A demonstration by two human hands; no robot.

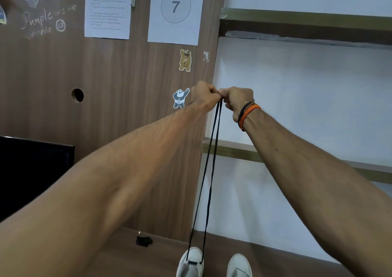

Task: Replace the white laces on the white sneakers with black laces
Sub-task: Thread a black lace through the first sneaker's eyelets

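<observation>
Backdrop: brown wood-grain wall panel [118, 111] with a white "WORKSTATION 7" paper sign [176, 11] and a panda sticker [180, 98].
Left hand [204, 94]: raised, fingers curled tight, pinching the lace ends.
Right hand [238, 99]: same pinch, knuckles touching the left.
Thin black shoelace [212, 160]: two strands pulled taut down to the left white sneaker [191, 262] on the brown surface [265, 259].
Right white sneaker [239, 266]: just beside it.

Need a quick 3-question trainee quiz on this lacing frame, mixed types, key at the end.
1. True or false: the black lace runs in two strands down to the left sneaker.
2. Which holds the lace ends: A) the left hand only, B) the right hand only, C) both?
3. Fill in: the workstation sign shows number ___.

Key: 1 true; 2 C; 3 7.
</observation>
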